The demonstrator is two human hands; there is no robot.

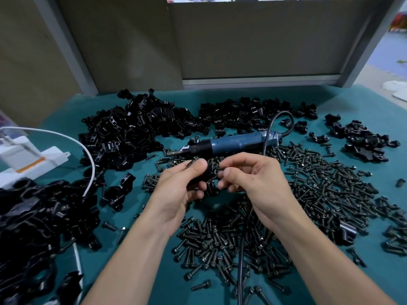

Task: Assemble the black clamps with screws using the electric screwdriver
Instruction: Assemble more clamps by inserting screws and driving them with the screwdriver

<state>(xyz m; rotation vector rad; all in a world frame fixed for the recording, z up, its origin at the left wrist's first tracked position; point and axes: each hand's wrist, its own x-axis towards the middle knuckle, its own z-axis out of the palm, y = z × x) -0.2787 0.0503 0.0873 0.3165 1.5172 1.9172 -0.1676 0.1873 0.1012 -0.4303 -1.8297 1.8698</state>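
Observation:
My left hand [180, 186] grips a black clamp [203, 177] above the middle of the teal table, fingers curled round it, so most of the clamp is hidden. My right hand [248, 177] pinches a black screw [217, 169] between thumb and forefinger, right against the clamp. The blue electric screwdriver [231, 144] lies on the table just beyond my hands, tip pointing left, nobody holding it. Its black cable [243, 243] runs toward me between my forearms.
Several loose black screws [319, 186] cover the teal mat [154, 271] centre and right. Piles of black clamp parts [132, 133] lie at the back, far right [363, 139] and near left [33, 227]. A white device [26, 159] with a white cord sits at the left.

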